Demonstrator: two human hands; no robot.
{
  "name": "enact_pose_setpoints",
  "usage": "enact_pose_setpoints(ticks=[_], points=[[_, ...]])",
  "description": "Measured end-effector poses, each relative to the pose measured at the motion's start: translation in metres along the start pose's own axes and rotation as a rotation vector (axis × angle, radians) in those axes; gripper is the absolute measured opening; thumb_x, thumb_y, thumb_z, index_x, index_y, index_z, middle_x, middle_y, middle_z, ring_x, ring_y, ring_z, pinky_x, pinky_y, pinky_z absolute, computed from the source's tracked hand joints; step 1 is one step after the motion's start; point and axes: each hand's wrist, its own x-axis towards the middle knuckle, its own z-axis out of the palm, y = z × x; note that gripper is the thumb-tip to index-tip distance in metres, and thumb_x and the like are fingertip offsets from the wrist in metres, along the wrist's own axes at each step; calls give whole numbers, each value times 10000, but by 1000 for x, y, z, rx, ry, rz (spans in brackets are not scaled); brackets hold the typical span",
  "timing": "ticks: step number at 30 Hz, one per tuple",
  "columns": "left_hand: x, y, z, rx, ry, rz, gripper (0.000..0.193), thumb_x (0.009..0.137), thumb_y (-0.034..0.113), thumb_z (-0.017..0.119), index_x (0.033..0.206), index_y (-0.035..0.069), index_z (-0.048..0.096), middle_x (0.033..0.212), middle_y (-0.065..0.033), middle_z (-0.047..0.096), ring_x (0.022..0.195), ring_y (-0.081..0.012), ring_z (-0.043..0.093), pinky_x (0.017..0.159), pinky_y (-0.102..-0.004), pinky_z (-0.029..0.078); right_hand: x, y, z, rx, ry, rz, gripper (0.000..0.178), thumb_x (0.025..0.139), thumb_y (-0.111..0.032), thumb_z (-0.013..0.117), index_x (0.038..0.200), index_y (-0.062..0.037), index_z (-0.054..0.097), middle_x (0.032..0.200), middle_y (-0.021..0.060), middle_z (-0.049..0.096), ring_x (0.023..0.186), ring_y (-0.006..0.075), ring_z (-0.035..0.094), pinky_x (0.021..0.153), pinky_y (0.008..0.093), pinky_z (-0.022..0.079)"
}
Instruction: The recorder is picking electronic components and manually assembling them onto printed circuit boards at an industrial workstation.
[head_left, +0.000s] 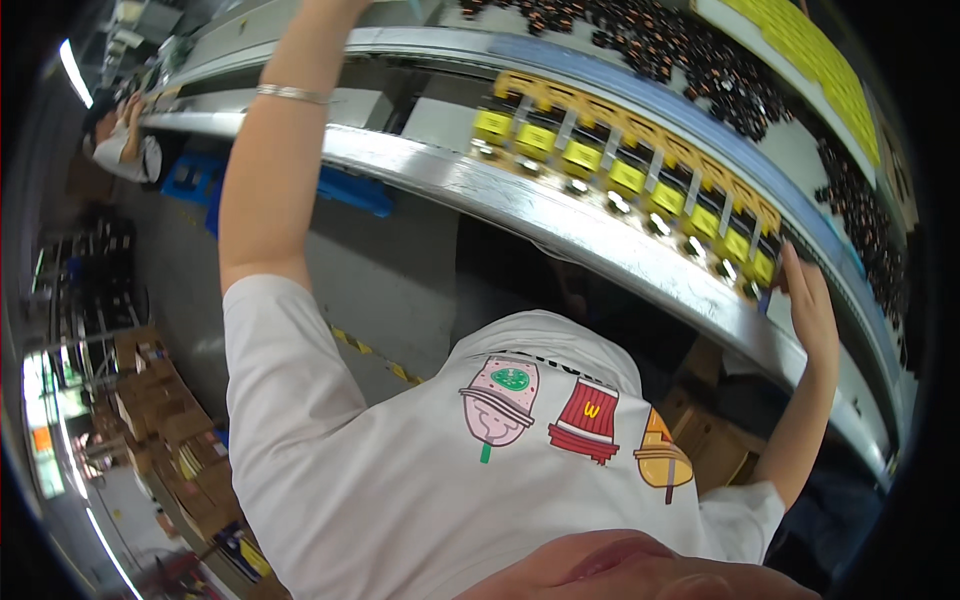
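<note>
A row of several black-and-yellow block-shaped parts (pixel 628 172) stands in an orange-yellow toothed holder (pixel 640 128) on the workbench. Rounded shiny metal ends show along the row's near side. At the right end of the row is my right hand (pixel 812 305), its fingers stretched out and touching or very close to the last part. Some of its fingertips are hidden behind that end. My left arm (pixel 280 170), with a bracelet at the wrist, reaches up past the top edge, so the left hand is out of sight.
A bright metal rail (pixel 440 175) edges the bench. Beyond the row runs a blue-grey strip (pixel 600 65), then heaps of small black-and-copper parts (pixel 690 75) and a yellow-filled tray (pixel 810 60). Far left, another person (pixel 130 145) works. Cardboard boxes (pixel 175 420) are stacked behind.
</note>
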Motion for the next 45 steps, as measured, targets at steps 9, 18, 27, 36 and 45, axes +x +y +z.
enact_pose_setpoints(ticks=[9, 18, 27, 36, 45], points=[[-61, -43, 168, 188, 51, 257, 347, 944, 308, 790, 1080, 3, 692, 804, -57, 705, 640, -99, 654, 574, -223, 525, 22, -3, -23, 80, -347, -113, 746, 1067, -592, 426, 965, 62, 769, 858, 158, 756, 842, 240, 707, 885, 361, 518], [-140, -115, 340, -51, -100, 322, 319, 1026, 252, 686, 1242, 25, 623, 640, 43, 506, 475, -27, 429, 423, -182, 340, 39, 20, -23, 290, -545, -272, 771, 1061, -636, 387, 1157, 41, 744, 951, 137, 766, 912, 202, 726, 875, 335, 529], [-163, -170, 360, 59, 18, 268, 442, 1049, 306, 651, 1360, 6, 556, 626, 47, 480, 464, -24, 414, 407, -184, 335, 50, 29, -6, 347, -551, -275, 760, 1077, -606, 387, 1134, 74, 722, 935, 134, 759, 877, 201, 697, 874, 319, 530], [-153, -189, 345, 28, 12, 255, 288, 1055, 304, 639, 1172, 46, 585, 612, 35, 466, 423, -46, 400, 362, -196, 314, 55, 31, 5, 405, -536, -297, 776, 1052, -640, 422, 1114, 77, 713, 939, 139, 749, 898, 205, 712, 844, 320, 542], [-149, -189, 346, -35, -1, 251, 238, 1051, 301, 647, 1049, 79, 562, 592, 35, 442, 408, -48, 389, 336, -209, 294, 57, 22, -9, 177, -501, -251, 736, 1067, -604, 428, 1063, 63, 740, 894, 147, 743, 859, 215, 701, 873, 309, 526]])
